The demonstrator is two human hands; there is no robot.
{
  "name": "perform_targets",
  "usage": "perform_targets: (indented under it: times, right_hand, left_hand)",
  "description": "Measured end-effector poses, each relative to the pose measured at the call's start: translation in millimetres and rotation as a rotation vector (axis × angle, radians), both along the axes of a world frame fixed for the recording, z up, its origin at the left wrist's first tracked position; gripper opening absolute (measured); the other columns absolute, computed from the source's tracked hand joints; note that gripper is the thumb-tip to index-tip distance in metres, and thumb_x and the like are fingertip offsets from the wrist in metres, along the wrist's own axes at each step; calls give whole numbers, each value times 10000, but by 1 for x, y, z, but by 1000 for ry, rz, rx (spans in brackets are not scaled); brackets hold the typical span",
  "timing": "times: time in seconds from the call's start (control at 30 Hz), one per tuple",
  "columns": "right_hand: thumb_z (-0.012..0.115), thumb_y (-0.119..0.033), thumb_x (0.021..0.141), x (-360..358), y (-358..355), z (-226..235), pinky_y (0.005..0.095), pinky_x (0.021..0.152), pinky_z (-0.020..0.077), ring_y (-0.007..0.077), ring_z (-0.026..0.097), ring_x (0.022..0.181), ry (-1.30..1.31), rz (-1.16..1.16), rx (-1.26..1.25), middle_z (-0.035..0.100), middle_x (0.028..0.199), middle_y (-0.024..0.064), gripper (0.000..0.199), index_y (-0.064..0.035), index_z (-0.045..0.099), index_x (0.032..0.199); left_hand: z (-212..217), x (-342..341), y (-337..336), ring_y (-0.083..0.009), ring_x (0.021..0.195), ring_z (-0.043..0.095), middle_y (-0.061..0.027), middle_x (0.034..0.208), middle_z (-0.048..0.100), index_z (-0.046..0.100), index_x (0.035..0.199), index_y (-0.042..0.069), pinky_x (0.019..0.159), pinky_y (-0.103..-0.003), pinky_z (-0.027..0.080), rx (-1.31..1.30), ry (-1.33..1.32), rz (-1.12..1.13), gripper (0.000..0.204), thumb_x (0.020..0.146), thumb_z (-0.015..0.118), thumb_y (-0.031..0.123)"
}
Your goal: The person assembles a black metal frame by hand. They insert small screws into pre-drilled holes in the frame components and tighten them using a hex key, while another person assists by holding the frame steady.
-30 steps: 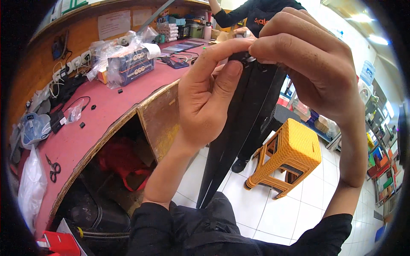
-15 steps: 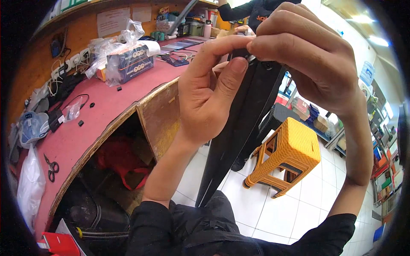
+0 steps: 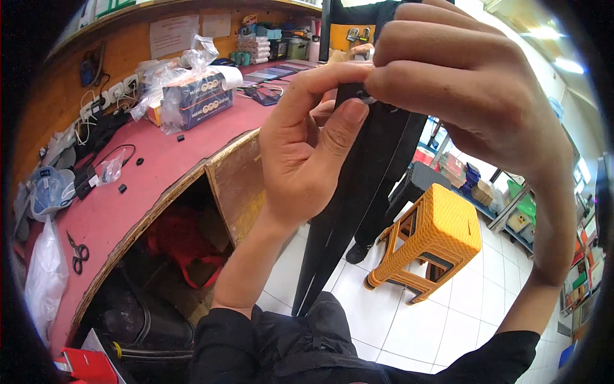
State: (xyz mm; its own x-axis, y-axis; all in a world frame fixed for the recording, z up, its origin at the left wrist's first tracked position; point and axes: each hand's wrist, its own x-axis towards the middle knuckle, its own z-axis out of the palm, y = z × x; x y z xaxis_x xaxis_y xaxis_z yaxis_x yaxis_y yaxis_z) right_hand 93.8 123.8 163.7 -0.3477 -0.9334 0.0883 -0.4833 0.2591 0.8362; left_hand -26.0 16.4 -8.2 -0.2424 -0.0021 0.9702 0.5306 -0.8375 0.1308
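Observation:
A long black bar (image 3: 348, 205), flat and narrow-looking, runs from my lap up to my raised hands. My left hand (image 3: 300, 153) is closed at its upper end, thumb and forefinger curled around the left edge. Between the fingertips shows a small shiny fitting (image 3: 366, 97), too small to name. My right hand (image 3: 460, 83) is at the right of that fitting, fingers bent and tips pressed together beside the left forefinger. Whatever the right fingertips grip is hidden behind them.
A red-topped workbench (image 3: 166, 157) curves along the left, bearing a dark blue box (image 3: 201, 102), scissors (image 3: 78, 251) and small black pieces. A yellow woven-pattern stool (image 3: 441, 224) stands on the tiled floor at right. A co-worker's dark sleeve (image 3: 364, 13) shows beyond my hands.
My right hand has shifted slightly right, its fingertips still by the fitting. My left hand has barely moved. Behind, a slanted dark bar is now upright and further right.

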Motion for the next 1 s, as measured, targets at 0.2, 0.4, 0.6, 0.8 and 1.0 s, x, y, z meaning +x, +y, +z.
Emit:
perform_targets:
  times: [0.2, 0.4, 0.6, 0.8, 1.0]
  right_hand:
    - [738, -176, 812, 16, -12, -3, 341, 598, 508, 218, 631, 694, -24, -181, 15, 606, 811, 85, 258, -24, 652, 1003]
    - [759, -94, 721, 20, -6, -15, 388, 664, 466, 295, 616, 798, -98, -44, -159, 609, 920, 149, 384, 31, 669, 1073]
    - [746, -159, 820, 15, 3, -11, 335, 598, 500, 219, 651, 713, -66, 73, -185, 633, 839, 105, 261, -13, 659, 1018]
    - [746, -183, 854, 8, -1, -14, 310, 558, 508, 179, 665, 654, -95, 73, -251, 656, 823, 79, 237, -58, 666, 1039]
    - [763, -169, 834, 30, -23, -8, 324, 554, 507, 188, 664, 651, 134, -351, 88, 659, 815, 89, 231, -41, 671, 1003]
  left_hand:
    - [-1, 10, -2, -110, 1079, 641, -84, 1275, 652, 569, 1373, -6, 929, -252, 524, -86, -42, 36, 364, 1039, 656, 109]
    - [0, 12, -3, -111, 1090, 629, -82, 1268, 654, 560, 1379, -5, 928, -243, 508, -68, -1, 81, 372, 1042, 654, 120]
    - [0, 8, 0, -105, 1049, 647, -92, 1254, 663, 589, 1343, -5, 893, -241, 538, -13, 16, 133, 327, 1043, 648, 112]
    - [3, 4, 2, -104, 1070, 639, -106, 1266, 662, 593, 1328, -11, 902, -244, 536, 11, 55, 74, 296, 1046, 628, 72]
    - [0, 5, 3, -97, 1074, 623, -96, 1264, 649, 581, 1341, -12, 916, -235, 514, -12, 26, 42, 303, 1049, 616, 59]
